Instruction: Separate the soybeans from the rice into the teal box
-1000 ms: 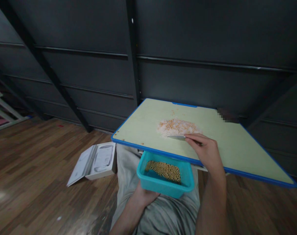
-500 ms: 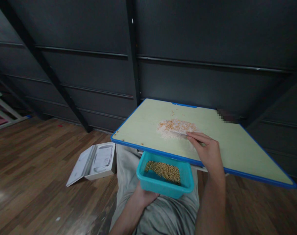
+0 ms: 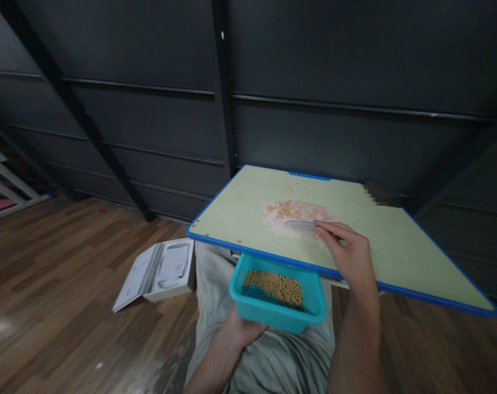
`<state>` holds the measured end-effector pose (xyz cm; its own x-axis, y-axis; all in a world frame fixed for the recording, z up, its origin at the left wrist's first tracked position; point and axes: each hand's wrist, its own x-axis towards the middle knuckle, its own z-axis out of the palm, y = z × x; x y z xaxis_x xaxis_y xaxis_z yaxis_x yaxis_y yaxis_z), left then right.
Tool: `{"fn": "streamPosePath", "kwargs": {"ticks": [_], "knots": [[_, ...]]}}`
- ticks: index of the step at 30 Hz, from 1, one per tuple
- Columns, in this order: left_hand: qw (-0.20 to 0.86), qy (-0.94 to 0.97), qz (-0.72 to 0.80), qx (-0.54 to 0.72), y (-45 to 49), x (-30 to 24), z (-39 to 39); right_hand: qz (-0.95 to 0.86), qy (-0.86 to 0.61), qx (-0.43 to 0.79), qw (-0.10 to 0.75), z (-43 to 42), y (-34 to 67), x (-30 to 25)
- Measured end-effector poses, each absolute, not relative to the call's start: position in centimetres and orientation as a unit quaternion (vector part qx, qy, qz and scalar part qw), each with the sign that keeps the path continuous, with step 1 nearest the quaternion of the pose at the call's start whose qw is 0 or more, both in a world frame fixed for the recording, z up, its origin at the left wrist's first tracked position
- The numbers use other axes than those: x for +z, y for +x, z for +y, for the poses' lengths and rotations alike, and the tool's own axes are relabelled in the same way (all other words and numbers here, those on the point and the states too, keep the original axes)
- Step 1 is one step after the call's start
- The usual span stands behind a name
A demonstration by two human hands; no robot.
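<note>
My right hand [image 3: 346, 249] pinches a thin, clear piece like a flat plastic scraper [image 3: 299, 224] between thumb and fingers; its exact kind is hard to make out. The piece lies at the near side of a heap of white rice-like grains [image 3: 281, 225] mixed with yellow kernels [image 3: 291, 208] on a pale green board [image 3: 379, 235]. Below the board's near edge, my left hand [image 3: 244, 330] holds a turquoise plastic tub [image 3: 268, 313] over my lap, its fingers mostly hidden beneath. Round tan beans [image 3: 279, 288] lie inside the tub.
A blue rim [image 3: 256, 253] edges the board, with a few loose beans [image 3: 238, 241] near its left front. An opened white box [image 3: 172, 271] sits on the wooden floor to the left. Behind the board stands a dark panelled wall [image 3: 150, 109].
The clear piece in my right hand has tilted and shifted slightly, now showing its flat face among the white grains. My left hand and the tub stay nearly still.
</note>
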<state>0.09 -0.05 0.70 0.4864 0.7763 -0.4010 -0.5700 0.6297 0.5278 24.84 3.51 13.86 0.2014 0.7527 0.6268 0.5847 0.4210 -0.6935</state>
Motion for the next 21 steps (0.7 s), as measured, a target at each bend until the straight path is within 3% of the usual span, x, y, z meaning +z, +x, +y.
{"fn": "streamPosePath", "kwargs": {"ticks": [21], "knots": [[0.84,0.14,0.318,0.416,0.1,0.89,-0.22,-0.609,-0.545,0.071,0.572,3.45,24.68,13.93]]}}
